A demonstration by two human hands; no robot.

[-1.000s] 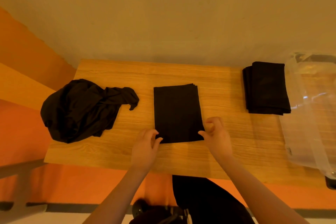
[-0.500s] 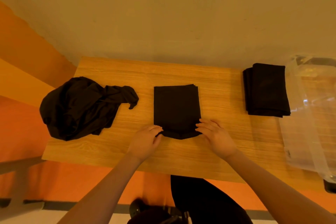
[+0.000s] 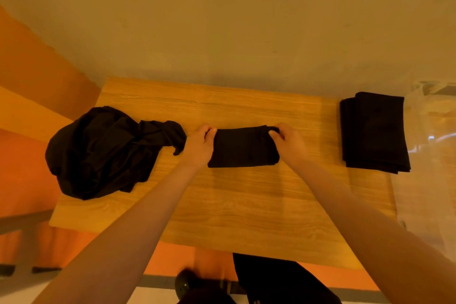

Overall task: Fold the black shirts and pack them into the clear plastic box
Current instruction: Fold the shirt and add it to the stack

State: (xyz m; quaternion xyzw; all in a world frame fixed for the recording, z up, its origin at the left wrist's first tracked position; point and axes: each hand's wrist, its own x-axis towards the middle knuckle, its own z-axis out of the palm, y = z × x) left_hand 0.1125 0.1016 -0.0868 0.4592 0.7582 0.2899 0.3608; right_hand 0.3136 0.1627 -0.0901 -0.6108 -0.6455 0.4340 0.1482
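A pale wall [image 3: 222,20] fills the upper half of the view, with orange panels [image 3: 29,81] to the left. Below it a wooden counter [image 3: 234,205] stretches across the middle, its grain running left to right.

At the right edge stands the clear box [image 3: 431,155], its plastic glinting and hazy; its near wall overlaps the counter's right end, and what lies inside cannot be told.

On the counter's left end lies a heap of unfolded black shirts [image 3: 103,153], crumpled, with one twisted tail reaching toward the middle and part of the bundle hanging past the left edge.

Near the right end, just beside the box, sits a stack of folded shirts [image 3: 375,133], squared up, several layers showing along its left and near edges.

In the middle lies the shirt [image 3: 244,147] being folded, now a short, wide black packet resting on the wood between the two hands. It lies well apart from the stack and near the tail of the heap.

Two bare forearms come up from the bottom of the view. The left hand [image 3: 199,145] has its grip closed on the packet's left end, thumb on top at the far corner. The right hand [image 3: 288,143] has its grip closed on the right end, fingers curled over the far corner.

At the bottom, below the counter's near edge, dark clothing [image 3: 276,279] of the person shows.
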